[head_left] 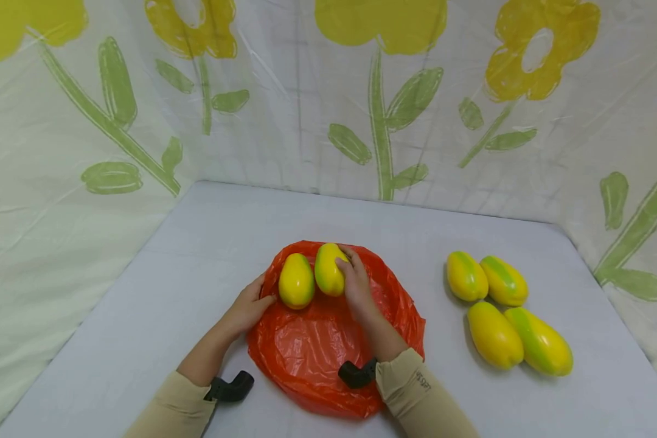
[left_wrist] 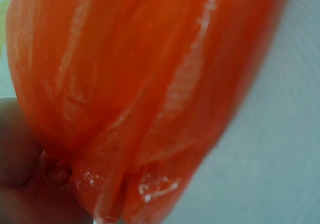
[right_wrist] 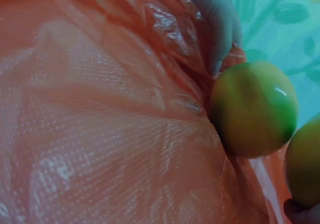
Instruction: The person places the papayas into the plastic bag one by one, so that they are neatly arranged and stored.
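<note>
A red plastic bag (head_left: 317, 347) lies spread on the table with its mouth opened wide. My left hand (head_left: 249, 307) grips the bag's left rim; in the left wrist view a thumb and finger pinch the folded red plastic (left_wrist: 135, 83). Just right of that hand, a yellow-green papaya (head_left: 296, 281) rests in the far-left part of the bag. My right hand (head_left: 356, 283) holds a second papaya (head_left: 329, 271) beside it, over the bag's far side. In the right wrist view this held papaya (right_wrist: 306, 166) shows at the right edge with a fingertip against it.
To the right of the bag, several more papayas lie on the white table in a loose cluster, among them a near one (head_left: 495, 336) and a far one (head_left: 467, 277). A white curtain (head_left: 279, 121) with printed yellow flowers hangs behind the table.
</note>
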{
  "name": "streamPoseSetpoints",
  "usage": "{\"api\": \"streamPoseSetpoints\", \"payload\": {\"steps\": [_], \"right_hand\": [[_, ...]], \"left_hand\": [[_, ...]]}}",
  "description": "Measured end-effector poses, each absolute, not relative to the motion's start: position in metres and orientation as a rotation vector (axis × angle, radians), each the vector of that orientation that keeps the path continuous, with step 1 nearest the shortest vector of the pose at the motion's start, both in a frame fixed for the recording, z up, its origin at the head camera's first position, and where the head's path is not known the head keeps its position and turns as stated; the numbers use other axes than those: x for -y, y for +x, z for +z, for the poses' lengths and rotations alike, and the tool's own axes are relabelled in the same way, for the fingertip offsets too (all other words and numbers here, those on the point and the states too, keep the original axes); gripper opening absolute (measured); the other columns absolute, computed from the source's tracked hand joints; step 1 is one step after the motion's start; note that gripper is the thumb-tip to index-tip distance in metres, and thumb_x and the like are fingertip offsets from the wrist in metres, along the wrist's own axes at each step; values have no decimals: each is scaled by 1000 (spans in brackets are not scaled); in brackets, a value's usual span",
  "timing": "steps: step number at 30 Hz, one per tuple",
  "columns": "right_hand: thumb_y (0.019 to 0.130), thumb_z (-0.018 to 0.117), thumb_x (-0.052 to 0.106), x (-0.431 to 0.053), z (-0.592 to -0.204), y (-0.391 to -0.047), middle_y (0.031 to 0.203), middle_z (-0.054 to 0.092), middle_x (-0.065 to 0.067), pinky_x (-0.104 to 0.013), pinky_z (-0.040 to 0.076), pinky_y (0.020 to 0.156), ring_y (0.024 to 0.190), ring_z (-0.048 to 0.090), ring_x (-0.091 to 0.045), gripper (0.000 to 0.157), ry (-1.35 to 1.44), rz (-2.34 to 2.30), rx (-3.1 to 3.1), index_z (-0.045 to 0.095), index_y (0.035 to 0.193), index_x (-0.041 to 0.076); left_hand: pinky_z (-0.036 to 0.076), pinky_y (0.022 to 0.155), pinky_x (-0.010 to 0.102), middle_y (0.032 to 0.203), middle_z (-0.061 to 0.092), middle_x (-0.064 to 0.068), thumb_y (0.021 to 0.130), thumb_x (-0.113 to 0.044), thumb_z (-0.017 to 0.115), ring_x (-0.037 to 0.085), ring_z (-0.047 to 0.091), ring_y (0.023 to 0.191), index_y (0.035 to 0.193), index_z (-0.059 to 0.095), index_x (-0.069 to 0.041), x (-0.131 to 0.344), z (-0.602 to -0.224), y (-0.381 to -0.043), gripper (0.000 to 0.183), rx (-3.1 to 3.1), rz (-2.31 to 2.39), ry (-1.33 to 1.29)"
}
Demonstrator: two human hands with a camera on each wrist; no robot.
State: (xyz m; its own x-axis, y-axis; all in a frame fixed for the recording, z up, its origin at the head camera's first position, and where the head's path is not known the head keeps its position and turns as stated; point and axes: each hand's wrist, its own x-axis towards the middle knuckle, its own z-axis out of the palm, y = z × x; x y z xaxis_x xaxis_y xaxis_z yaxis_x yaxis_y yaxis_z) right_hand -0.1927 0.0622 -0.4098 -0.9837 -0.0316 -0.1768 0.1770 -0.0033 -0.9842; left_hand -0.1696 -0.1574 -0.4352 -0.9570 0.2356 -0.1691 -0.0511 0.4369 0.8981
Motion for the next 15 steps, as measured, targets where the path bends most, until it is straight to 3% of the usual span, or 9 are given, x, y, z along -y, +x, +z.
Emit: {"api": "streamPoseSetpoints", "payload": {"steps": [15], "right_hand": [[95,42,36,-56,-426,-192,135,44,-5,-46,43,99,114,46,-28,46,197,-1992,-2235,39,139,27]], "left_hand": [[34,107,51,149,32,19,92,-7,40,35,37,133,148,20,-6,156,-435,-169,60,-2429,1525,156]]}}
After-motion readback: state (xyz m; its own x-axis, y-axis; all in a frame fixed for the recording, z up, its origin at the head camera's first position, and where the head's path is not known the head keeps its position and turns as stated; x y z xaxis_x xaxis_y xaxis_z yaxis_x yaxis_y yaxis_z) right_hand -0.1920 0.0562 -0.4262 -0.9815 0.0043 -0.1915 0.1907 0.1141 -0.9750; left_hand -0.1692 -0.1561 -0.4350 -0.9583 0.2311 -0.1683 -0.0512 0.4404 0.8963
